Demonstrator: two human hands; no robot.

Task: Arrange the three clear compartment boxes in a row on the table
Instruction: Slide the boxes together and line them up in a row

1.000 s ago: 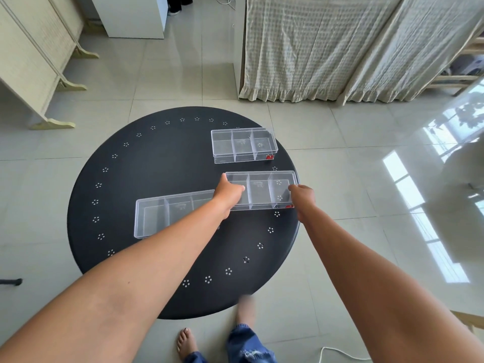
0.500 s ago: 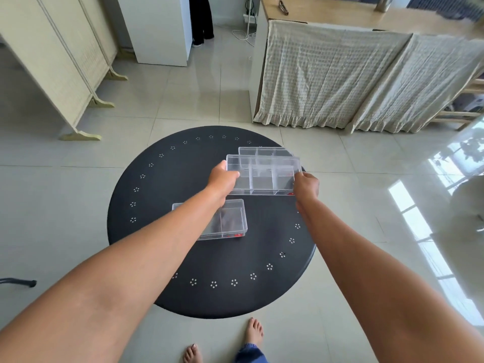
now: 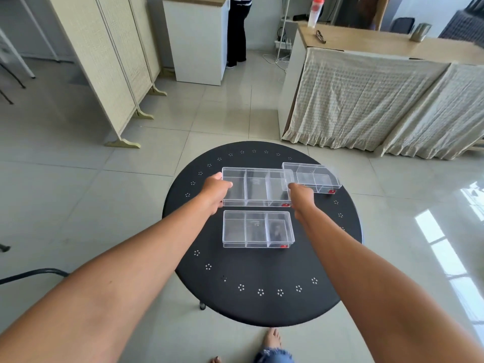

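Three clear compartment boxes are over a round black table (image 3: pixel 262 305). I hold the middle box (image 3: pixel 256 187) by its two short ends: my left hand (image 3: pixel 216 191) grips the left end, my right hand (image 3: pixel 301 196) the right end. Whether this box rests on the table or hovers just above it is unclear. A second box (image 3: pixel 258 229) lies flat on the table just in front of it, parallel. The third box (image 3: pixel 313 176) lies at the far right of the table, angled, its left corner behind the held box.
A folding screen (image 3: pixel 110 61) stands at the left. A cloth-draped counter (image 3: pixel 366 100) stands beyond the table at the right. A white cabinet (image 3: pixel 199 40) is at the back with a person (image 3: pixel 237 30) beside it. My bare foot (image 3: pixel 272 339) is near the table's front edge.
I lifted one box from the right of the near box and carried it away from me; it is now behind that box and left of the far one. The camera tilted up.
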